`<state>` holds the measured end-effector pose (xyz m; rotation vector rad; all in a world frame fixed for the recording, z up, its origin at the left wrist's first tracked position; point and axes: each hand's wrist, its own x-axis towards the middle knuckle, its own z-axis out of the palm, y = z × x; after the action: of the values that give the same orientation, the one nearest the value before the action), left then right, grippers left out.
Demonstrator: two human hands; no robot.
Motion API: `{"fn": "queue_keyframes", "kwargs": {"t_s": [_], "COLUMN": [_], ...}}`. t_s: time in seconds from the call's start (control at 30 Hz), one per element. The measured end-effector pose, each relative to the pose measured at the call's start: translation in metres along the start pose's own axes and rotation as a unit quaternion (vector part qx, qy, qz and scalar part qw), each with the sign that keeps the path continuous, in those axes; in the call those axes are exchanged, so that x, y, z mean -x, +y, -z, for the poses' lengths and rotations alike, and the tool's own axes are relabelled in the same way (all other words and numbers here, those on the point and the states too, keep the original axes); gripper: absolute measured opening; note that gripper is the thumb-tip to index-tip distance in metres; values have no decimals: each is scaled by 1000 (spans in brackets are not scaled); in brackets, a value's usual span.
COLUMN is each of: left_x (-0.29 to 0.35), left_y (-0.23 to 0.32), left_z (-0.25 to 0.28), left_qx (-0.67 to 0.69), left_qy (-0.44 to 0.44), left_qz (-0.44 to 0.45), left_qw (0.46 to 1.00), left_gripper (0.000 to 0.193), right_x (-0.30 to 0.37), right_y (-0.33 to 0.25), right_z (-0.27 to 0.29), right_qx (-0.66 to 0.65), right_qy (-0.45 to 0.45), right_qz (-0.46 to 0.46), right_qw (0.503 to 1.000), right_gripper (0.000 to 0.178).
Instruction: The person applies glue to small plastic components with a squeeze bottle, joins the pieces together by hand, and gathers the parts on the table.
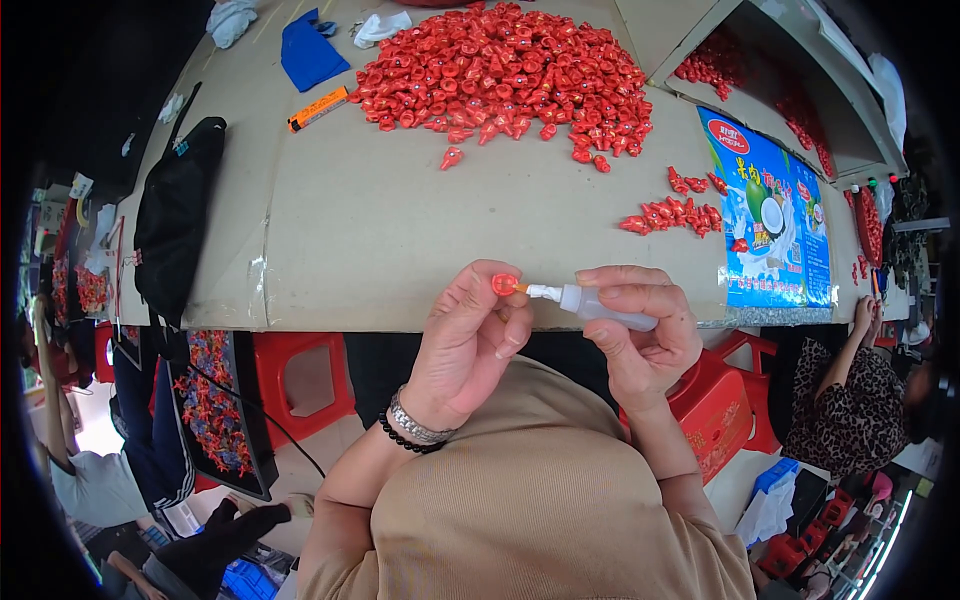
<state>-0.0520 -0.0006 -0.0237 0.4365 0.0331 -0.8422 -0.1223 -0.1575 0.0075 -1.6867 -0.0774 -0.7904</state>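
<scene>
My left hand (470, 335) pinches a small red plastic piece (505, 285) between thumb and fingertips, above the table's near edge. My right hand (645, 325) is closed round a translucent squeeze bottle (615, 306) with a white-wrapped neck and a thin orange tip. The bottle lies nearly level, and its tip meets the red piece at its face; whether it goes inside I cannot tell. Beyond my hands, a big heap of like red pieces (510, 75) covers the far part of the table. A smaller group of red pieces (675, 215) lies at the right.
On the table (360, 230) are a black bag (180, 215) at the left, an orange tube-shaped box (318, 108), a blue cloth (310, 52), and a blue printed sheet (770, 210) at the right. Red stools (305, 375) stand below. Other people sit at both sides.
</scene>
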Motion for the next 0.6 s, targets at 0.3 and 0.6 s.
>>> {"fn": "queue_keyframes", "kwargs": {"t_s": [0.3,0.6], "left_x": [0,0], "left_y": [0,0], "left_z": [0,-2], "left_qx": [-7,-21], "left_qy": [-2,19], "left_qz": [-4,-14], "left_qw": [1000,1000], "left_gripper": [24,25], "right_x": [0,0], "right_y": [1,-1], "right_z": [0,2], "right_qx": [2,7], "right_qy": [-3,10], "right_qz": [-4,4], "right_qw": [1000,1000], "right_gripper": [23,24]}}
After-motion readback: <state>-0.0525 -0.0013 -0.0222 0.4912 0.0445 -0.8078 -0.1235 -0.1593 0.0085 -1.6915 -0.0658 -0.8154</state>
